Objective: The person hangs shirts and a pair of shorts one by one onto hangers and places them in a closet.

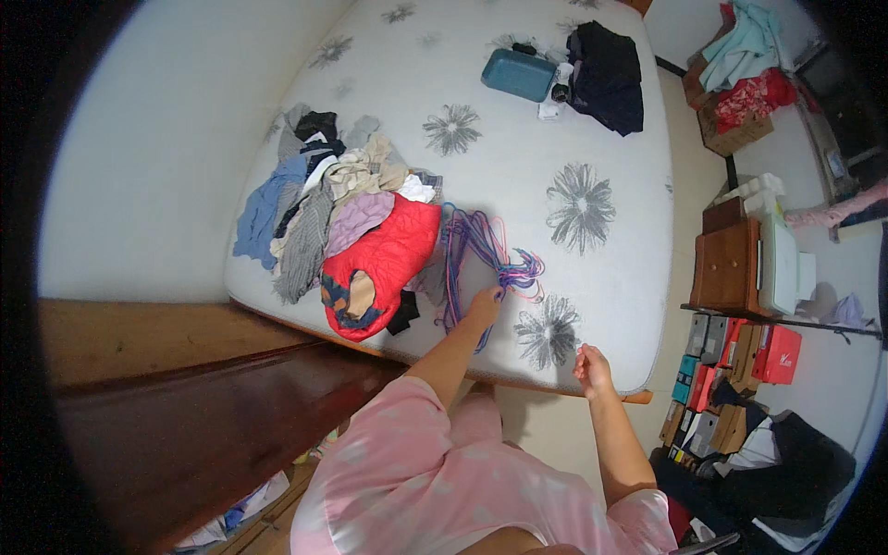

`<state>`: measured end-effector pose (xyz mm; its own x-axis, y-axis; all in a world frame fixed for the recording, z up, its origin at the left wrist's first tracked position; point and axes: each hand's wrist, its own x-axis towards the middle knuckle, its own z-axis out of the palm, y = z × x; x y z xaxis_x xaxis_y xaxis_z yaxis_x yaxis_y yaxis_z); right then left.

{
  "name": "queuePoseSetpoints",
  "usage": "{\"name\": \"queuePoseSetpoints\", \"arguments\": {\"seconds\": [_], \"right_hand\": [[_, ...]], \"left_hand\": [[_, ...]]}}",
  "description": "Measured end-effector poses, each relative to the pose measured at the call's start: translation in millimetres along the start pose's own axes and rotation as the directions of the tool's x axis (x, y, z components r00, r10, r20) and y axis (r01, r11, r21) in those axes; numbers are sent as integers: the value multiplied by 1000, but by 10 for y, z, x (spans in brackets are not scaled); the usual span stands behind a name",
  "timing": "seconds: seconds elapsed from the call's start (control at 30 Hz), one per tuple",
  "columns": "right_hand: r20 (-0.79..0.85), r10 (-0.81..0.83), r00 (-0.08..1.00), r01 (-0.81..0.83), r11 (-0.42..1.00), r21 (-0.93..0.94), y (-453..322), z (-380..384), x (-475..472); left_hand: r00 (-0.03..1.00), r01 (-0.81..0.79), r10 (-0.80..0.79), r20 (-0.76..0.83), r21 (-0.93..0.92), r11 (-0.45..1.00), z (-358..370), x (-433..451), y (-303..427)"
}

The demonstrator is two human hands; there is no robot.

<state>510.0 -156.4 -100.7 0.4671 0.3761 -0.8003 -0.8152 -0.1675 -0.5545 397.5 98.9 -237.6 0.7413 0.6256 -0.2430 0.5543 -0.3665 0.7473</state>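
A bundle of purple, blue and pink cords (519, 275) lies looped on a mattress with a grey flower print (582, 208). My left hand (490, 300) grips the bundle at its gathered part, with long strands spreading to the left and down. My right hand (592, 369) is raised near the mattress's front edge, its fingers curled; whether it holds anything cannot be told. Left of the cords lies a red quilted garment (399, 243) with a patterned lining, against a heap of mixed clothes (305, 201) with a lilac cloth (359, 220) over it.
At the mattress's far right are a teal plastic tray (519, 75) and dark folded clothes (610, 76). Shoe boxes (777, 355), a wooden cabinet (725, 265) and a cardboard box (734, 132) stand to the right. A dark wooden board (229, 409) runs at the lower left.
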Motion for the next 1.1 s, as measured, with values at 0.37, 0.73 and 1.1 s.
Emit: {"name": "queuePoseSetpoints", "arguments": {"seconds": [0.37,0.73,1.1], "right_hand": [[17,131,991,-129,987,-97,-177,410,365],[356,149,923,-29,947,-321,-447,1016,453],[709,-201,676,573,748,-334,-464,2026,356]], "left_hand": [[986,-60,75,-151,106,993,302,518,-388],[952,140,-306,-16,-866,481,-794,104,276],[956,-109,-141,-258,-758,644,-1026,-741,1431]]}}
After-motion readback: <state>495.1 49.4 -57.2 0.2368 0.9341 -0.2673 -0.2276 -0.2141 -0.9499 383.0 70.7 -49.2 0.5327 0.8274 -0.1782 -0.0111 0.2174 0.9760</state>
